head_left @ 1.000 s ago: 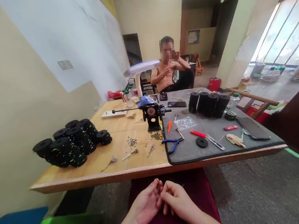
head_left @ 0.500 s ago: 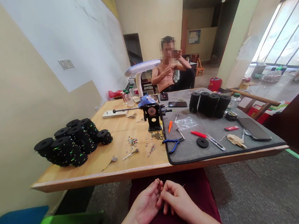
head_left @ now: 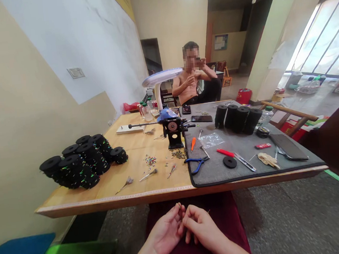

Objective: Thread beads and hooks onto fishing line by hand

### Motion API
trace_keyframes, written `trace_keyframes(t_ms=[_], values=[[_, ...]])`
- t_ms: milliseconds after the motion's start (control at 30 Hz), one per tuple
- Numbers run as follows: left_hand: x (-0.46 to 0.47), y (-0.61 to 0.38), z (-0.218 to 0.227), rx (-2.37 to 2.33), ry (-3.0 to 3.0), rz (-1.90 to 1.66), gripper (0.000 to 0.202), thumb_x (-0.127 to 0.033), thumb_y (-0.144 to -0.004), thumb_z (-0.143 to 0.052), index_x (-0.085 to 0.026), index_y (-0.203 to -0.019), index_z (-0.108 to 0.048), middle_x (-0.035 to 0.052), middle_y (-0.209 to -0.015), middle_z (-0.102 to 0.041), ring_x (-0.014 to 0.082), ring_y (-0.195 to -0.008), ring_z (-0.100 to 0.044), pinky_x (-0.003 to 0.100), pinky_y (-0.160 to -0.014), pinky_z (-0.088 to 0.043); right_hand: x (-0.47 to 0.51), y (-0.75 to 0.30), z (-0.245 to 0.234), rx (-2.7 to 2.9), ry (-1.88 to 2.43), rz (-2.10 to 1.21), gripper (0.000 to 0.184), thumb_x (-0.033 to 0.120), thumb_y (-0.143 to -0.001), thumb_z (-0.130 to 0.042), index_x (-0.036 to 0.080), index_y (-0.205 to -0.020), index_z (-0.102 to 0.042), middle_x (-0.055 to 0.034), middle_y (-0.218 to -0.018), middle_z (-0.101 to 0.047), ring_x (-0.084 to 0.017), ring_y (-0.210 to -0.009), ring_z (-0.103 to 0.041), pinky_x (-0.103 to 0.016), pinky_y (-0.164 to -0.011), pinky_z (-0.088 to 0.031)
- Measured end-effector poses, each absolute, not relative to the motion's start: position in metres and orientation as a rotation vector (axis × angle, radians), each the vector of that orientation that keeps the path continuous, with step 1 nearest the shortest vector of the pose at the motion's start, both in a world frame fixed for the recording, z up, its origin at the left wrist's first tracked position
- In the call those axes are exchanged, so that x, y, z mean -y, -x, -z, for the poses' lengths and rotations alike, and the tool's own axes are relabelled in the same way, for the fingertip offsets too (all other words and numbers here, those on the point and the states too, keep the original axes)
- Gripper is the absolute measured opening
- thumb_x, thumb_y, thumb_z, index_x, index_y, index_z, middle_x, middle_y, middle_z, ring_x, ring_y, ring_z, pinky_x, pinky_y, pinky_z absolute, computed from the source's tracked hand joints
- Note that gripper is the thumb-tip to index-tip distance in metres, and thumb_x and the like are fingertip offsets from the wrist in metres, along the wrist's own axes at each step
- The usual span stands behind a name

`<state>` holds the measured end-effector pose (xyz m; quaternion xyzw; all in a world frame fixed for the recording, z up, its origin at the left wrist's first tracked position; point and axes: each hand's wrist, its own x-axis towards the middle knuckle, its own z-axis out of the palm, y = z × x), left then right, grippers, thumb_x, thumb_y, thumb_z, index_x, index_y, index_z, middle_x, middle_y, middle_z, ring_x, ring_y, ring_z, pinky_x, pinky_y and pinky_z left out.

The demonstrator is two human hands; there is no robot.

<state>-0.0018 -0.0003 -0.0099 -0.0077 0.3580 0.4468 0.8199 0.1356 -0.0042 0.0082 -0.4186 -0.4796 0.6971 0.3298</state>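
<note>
My left hand (head_left: 169, 229) is over my lap, palm turned up, its thumb and finger pinching a tiny pale piece too small to name. Close against it is my right hand (head_left: 200, 224), fingers curled and thumb pressed to the forefinger; whatever they hold is hidden. Both hands are in front of the table edge, above dark red cloth (head_left: 229, 221). On the wood beyond lie a pile of small coloured beads (head_left: 150, 160), a heap of small dark metal pieces (head_left: 178, 154) and several thin tools with wispy fibre tips, one of them a tool (head_left: 172, 169) nearest my hands.
Black foam spools (head_left: 79, 159) stand at left, more spools (head_left: 237, 118) at back right. A black winding device (head_left: 174, 132) and a lamp (head_left: 161, 78) are mid-table. Blue pliers (head_left: 197, 164), a red-handled knife (head_left: 235, 158) and a phone (head_left: 201, 118) lie on the grey mat. A person (head_left: 194, 84) sits opposite.
Almost nothing differs. The view has shifted very slightly, while both hands keep the same pose over the lap.
</note>
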Motion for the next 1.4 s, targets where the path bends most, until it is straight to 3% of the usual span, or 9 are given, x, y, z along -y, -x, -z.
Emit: trace_keyframes(t_ms=[500,667,867,1067,1200,1300,1400], values=[[0.002,0.001,0.007,-0.763,-0.025,-0.948,0.007,-0.019,-0.081,-0.065,-0.012,-0.080,-0.066,0.0013,-0.070,-0.071,0.0087,-0.037,-0.053,0.022,-0.040,-0.040,0.004,-0.136,-0.011,1.246,1.099,-1.823,0.024,0.039,-0.072,-0.055,0.020,-0.068,-0.041,-0.0004,-0.059,-0.068,-0.006,-0.034,-0.051,-0.014,-0.030,-0.023],[0.005,0.000,0.007,-0.796,-0.078,-0.985,0.005,-0.017,-0.079,-0.067,-0.012,-0.080,-0.066,0.0011,-0.068,-0.069,0.0074,-0.039,-0.051,0.021,-0.042,-0.039,0.003,-0.136,-0.008,1.223,1.087,-1.833,0.033,0.049,-0.073,-0.057,0.020,-0.069,-0.041,0.0000,-0.058,-0.067,-0.006,-0.034,-0.050,-0.014,-0.030,-0.022],[0.010,-0.006,0.004,-0.774,-0.317,-1.060,0.019,-0.027,-0.071,-0.076,-0.014,-0.079,-0.065,-0.0014,-0.063,-0.062,0.0079,-0.041,-0.048,0.022,-0.042,-0.040,0.001,-0.136,-0.006,1.185,1.074,-1.819,0.043,0.058,-0.072,-0.060,0.020,-0.071,-0.042,0.0013,-0.054,-0.065,-0.005,-0.032,-0.047,-0.014,-0.030,-0.020],[0.011,-0.011,-0.002,-0.809,-0.508,-1.080,0.024,-0.035,-0.073,-0.073,-0.014,-0.079,-0.063,-0.0034,-0.048,-0.054,0.0128,-0.042,-0.051,0.025,-0.044,-0.040,-0.002,-0.136,-0.004,1.116,1.066,-1.839,0.047,0.062,-0.069,-0.062,0.018,-0.073,-0.045,0.0008,-0.053,-0.065,-0.006,-0.032,-0.049,-0.015,-0.031,-0.020],[0.012,-0.010,-0.007,-0.858,-0.541,-1.115,0.020,-0.032,-0.072,-0.074,-0.015,-0.076,-0.064,0.0007,-0.066,-0.063,0.0119,-0.049,-0.054,0.024,-0.048,-0.041,-0.003,-0.138,-0.008,1.078,1.028,-1.883,0.047,0.060,-0.069,-0.063,0.017,-0.075,-0.047,0.0000,-0.055,-0.065,-0.006,-0.032,-0.050,-0.015,-0.031,-0.021],[0.012,-0.007,-0.010,-0.905,-0.576,-1.164,0.016,-0.025,-0.069,-0.077,-0.014,-0.070,-0.065,0.0030,-0.082,-0.066,0.0133,-0.066,-0.058,0.024,-0.061,-0.045,-0.004,-0.141,-0.011,1.086,1.003,-1.909,0.043,0.056,-0.070,-0.064,0.017,-0.073,-0.046,0.0008,-0.054,-0.065,-0.005,-0.031,-0.047,-0.015,-0.031,-0.019],[0.010,-0.005,-0.013,-0.959,-0.622,-1.203,0.016,-0.024,-0.069,-0.077,-0.014,-0.070,-0.065,0.0015,-0.080,-0.065,0.0100,-0.064,-0.054,0.021,-0.060,-0.041,-0.007,-0.143,-0.010,1.116,1.022,-1.902,0.041,0.054,-0.070,-0.065,0.018,-0.073,-0.045,0.0027,-0.051,-0.063,-0.004,-0.030,-0.043,-0.015,-0.032,-0.017]])
